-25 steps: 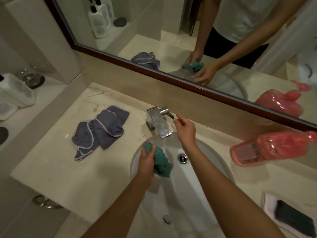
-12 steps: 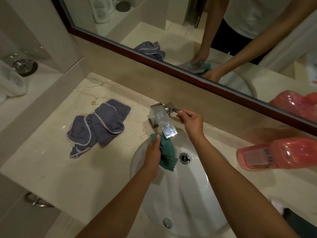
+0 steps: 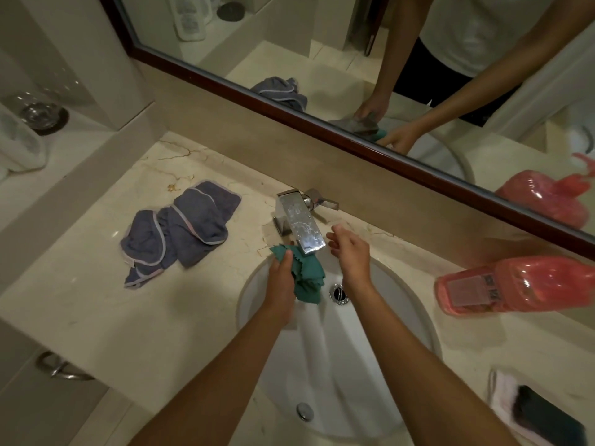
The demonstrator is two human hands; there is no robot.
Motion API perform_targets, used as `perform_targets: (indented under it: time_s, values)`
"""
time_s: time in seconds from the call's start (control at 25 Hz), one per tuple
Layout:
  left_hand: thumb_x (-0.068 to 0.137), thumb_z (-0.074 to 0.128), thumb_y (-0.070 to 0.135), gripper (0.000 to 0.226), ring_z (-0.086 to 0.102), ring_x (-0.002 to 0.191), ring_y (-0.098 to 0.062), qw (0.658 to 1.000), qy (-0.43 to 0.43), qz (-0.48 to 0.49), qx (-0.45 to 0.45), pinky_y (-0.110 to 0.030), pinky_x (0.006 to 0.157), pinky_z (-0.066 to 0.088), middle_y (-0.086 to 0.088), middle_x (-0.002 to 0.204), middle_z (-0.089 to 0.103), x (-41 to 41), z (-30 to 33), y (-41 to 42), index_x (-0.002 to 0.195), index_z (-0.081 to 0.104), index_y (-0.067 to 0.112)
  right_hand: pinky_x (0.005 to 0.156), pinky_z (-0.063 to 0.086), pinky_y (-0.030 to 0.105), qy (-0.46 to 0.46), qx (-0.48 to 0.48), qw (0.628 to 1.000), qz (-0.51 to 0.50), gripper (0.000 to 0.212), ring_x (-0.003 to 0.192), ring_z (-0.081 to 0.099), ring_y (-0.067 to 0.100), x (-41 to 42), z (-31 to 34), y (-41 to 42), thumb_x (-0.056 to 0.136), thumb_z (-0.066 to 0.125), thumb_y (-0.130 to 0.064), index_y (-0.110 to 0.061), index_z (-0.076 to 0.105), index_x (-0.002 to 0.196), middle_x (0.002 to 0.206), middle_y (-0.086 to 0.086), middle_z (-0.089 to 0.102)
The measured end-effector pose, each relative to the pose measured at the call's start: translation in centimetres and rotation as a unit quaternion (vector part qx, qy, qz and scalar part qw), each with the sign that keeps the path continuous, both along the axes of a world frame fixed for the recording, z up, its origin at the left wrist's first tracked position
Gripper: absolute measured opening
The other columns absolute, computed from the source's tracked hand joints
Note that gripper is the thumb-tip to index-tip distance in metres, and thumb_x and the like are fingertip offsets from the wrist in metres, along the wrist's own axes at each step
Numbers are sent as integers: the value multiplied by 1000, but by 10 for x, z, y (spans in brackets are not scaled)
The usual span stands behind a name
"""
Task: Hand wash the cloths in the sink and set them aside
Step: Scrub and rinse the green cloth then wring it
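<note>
One green cloth [image 3: 307, 276] hangs lengthwise downward from left hand [image 3: 281, 281].

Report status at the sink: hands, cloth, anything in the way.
Left hand grips green cloth under faucet, over the sink. Right hand empty, beside spout. Purple cloth on counter. Nothing blocking.

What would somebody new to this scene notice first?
Probably the left hand gripping a teal cloth under the chrome faucet, over the white sink, with the right hand empty beside the spout. Next, the pink bottle lying on its side on the counter at right. A crumpled purple-grey cloth lies on the counter at left.
</note>
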State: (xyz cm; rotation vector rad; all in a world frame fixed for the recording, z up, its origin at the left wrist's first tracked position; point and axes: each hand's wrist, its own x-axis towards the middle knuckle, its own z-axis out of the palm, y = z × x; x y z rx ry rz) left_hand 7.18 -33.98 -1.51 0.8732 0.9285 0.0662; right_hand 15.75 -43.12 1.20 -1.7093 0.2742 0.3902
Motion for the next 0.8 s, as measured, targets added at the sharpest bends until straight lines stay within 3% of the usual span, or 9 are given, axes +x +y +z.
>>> perform_targets:
  time_s: [0.08,0.24,0.4,0.52,0.6,0.68,0.8]
  values:
    - [108,43,29,20,69,104,-17,1000,-28,4,4,-34,85,55,0,117,70,-1,1,-5,123,55,34,89,52,34,78,4,997,4,29,103,65,17,-23,-9,-3,103,49,-39,-20,71,101,110,1,73]
    - [108,39,33,23,65,108,-15,997,-21,-29,68,-33,90,53,0,120,66,-4,-8,-19,128,49,38,90,55,41,236,188,953,3,44,109,67,19,-53,-27,-10,106,37,-46,-19,70,117,108,2,77]
    - [107,44,28,25,68,103,-12,994,-26,-42,99,-21,76,55,-5,119,69,-10,-17,-24,128,57,23,106,49,49,218,246,944,-16,34,118,65,34,-56,-36,-12,106,47,-22,-3,60,131,122,19,70]
    - [106,47,20,28,68,109,-19,997,-63,-19,44,-36,86,58,-6,123,69,-19,-21,-22,132,56,22,103,50,53,191,218,956,-39,30,113,65,39,-50,-41,-13,103,53,-11,-1,59,130,123,24,67]
    - [106,43,34,31,68,110,-21,999,-49,2,-23,-46,91,56,-4,121,71,-19,-23,-17,131,60,25,102,51,51,159,194,967,-31,29,110,66,37,-49,-47,-13,100,56,-5,-1,60,128,123,25,66]
    - [104,40,50,42,69,108,-23,997,-2,13,-74,-43,92,55,-4,113,75,-15,-24,-12,120,69,24,101,52,48,142,181,973,2,24,110,67,35,-52,-51,-13,98,58,-3,-3,64,122,121,24,67]
    - [104,43,48,45,71,103,-26,998,10,-8,-62,-39,86,57,-10,107,76,-8,-31,-15,118,69,14,95,56,39,141,204,968,25,18,107,70,28,-61,-53,-13,100,56,-8,-10,69,113,115,18,72]
